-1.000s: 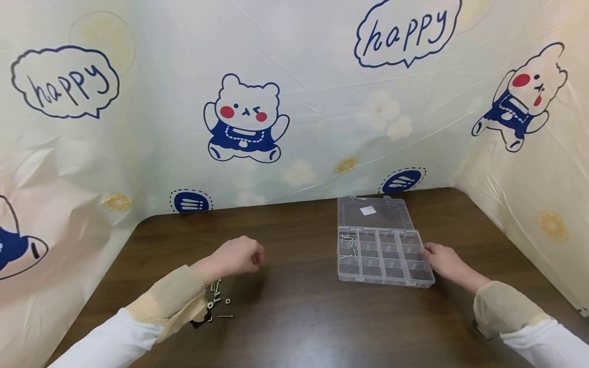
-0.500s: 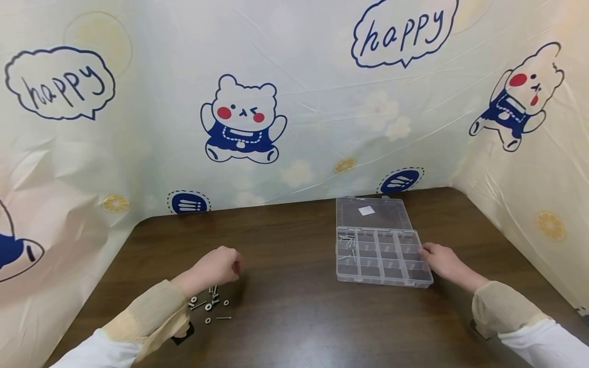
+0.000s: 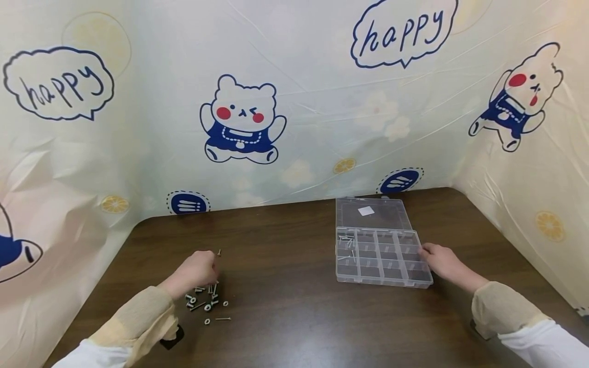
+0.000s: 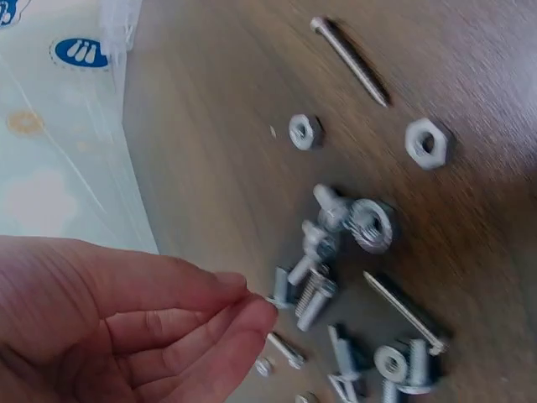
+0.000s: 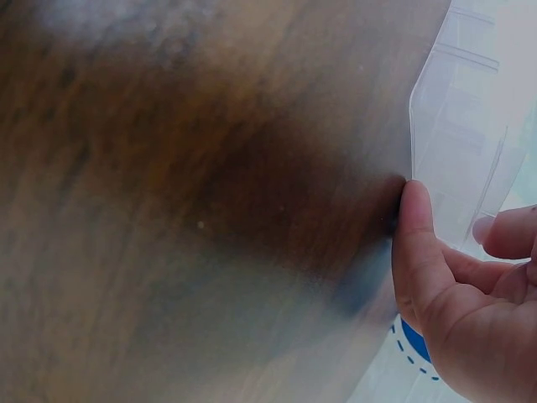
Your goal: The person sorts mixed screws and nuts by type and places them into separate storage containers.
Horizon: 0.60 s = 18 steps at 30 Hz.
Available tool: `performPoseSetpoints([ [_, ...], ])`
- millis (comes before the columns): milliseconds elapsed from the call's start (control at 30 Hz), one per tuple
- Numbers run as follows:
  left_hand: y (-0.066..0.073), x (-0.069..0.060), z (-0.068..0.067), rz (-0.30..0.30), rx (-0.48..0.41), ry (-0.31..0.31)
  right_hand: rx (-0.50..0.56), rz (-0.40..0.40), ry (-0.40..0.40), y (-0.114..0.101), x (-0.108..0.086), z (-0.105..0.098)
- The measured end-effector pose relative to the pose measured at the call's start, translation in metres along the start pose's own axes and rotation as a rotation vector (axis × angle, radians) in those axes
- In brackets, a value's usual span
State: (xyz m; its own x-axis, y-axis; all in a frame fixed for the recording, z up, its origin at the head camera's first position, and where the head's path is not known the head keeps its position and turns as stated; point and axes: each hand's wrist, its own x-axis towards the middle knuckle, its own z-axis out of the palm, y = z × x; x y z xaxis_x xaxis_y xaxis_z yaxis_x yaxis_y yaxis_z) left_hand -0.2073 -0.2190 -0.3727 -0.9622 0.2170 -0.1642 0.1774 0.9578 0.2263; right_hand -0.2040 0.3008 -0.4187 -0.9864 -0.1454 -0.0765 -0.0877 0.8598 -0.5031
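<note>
Hand, left (image 3: 193, 269): hovers by the loose hardware (image 3: 207, 307), thumb and forefinger tips close together; I can't tell whether they pinch anything.
Hand, right (image 3: 445, 263): grips the clear case (image 3: 384, 280) at its three o'clock edge.
Loose hardware: screws (image 4: 351, 62) and nuts (image 4: 429, 143), mostly toward five o'clock from the left hand; one small piece (image 3: 219, 253) shows just beside that hand at two o'clock.
Clear case: lid (image 3: 391, 217) folded back toward twelve; sorted screws (image 3: 347, 239) lie in the ten o'clock compartment, more toward nine.
Table (image 3: 294, 312): dark wood, patterned cloth (image 3: 317, 117) behind at twelve.
Step in hand: apparently picking from the hardware, case steadied.
Next move: calls for a fine pinch on one piece, I judge.
</note>
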Motion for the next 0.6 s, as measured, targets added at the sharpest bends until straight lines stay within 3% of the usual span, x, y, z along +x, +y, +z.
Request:
performPoseSetpoints([
  [433, -0.018, -0.002, 0.008, -0.119, -0.082, -0.022, 0.0, 0.0, 0.004, 0.001, 0.001, 0.0],
  [600, -0.018, -0.002, 0.011, -0.132, -0.099, -0.012, -0.006, -0.003, 0.007, 0.002, 0.001, 0.002],
])
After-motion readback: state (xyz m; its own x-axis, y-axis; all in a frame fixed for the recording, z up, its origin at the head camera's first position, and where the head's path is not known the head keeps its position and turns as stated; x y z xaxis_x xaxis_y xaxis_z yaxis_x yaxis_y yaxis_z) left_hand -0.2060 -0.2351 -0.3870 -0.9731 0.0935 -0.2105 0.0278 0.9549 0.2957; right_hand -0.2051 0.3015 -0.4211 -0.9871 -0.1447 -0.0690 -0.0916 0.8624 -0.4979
